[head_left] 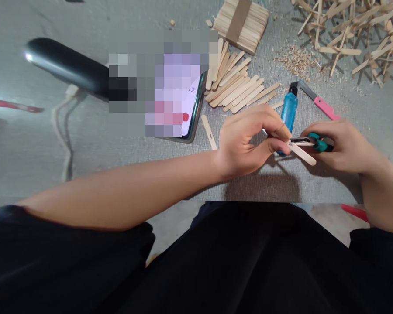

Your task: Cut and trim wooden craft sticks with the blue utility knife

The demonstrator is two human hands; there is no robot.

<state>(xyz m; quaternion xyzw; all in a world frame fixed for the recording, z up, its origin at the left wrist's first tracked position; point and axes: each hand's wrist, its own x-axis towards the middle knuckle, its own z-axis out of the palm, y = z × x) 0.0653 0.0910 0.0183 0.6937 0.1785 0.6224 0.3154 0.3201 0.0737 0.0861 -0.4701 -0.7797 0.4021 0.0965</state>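
Presently, left hand (237,141): pinching a wooden craft stick (303,155), right of the blue utility knife (290,109).
Right hand (345,146): closed around green-handled pliers (320,142).
Crossed sticks (340,51): beyond the knife, rightward, seemingly done.
Loose sticks (240,91): left of the knife, apparently remaining.

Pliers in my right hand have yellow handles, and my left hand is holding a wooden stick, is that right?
Not quite: the head view shows that the pliers in your right hand have green and black handles, not yellow ones. Your left hand is indeed holding a wooden stick.
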